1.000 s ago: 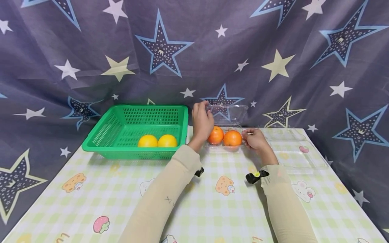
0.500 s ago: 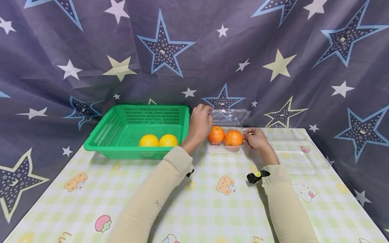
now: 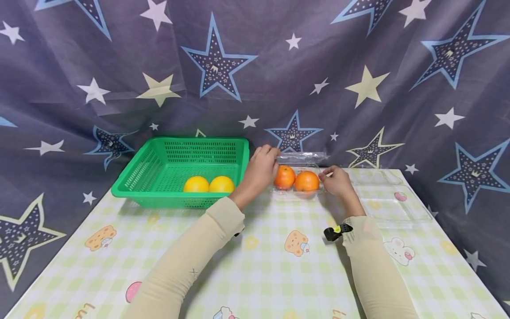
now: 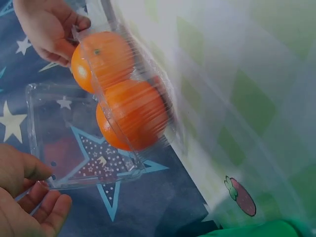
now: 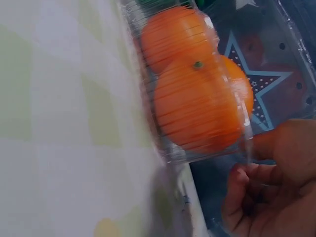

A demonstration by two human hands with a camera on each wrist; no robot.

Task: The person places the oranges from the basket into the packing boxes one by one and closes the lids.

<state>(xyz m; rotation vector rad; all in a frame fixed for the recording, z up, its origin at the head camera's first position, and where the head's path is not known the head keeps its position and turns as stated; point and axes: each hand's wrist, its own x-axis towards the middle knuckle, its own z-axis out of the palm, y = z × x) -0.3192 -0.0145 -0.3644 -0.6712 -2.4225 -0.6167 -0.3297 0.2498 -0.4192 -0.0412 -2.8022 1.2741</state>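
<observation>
Two oranges, the left orange (image 3: 284, 177) and the right orange (image 3: 307, 181), sit side by side in a clear plastic clamshell box (image 4: 170, 111) at the table's back edge. Its hinged lid (image 4: 59, 128) stands raised behind them, tilted partway over. My left hand (image 3: 260, 168) pinches the lid's left corner between thumb and fingers, as the left wrist view shows. On the other side, my right hand (image 3: 338, 181) pinches the box's right rim, thumb above and curled fingers below in the right wrist view.
Left of the box stands a green plastic basket (image 3: 159, 195) with two yellow-orange round fruits (image 3: 209, 184) inside. Another clear plastic box (image 3: 392, 208) lies open at the right. A star-patterned curtain (image 3: 255, 79) hangs right behind the checked tablecloth (image 3: 255, 279).
My left hand has lowered the lid from nearly upright to a forward tilt, its forearm swinging left and down. The right hand has kept its hold on the rim.
</observation>
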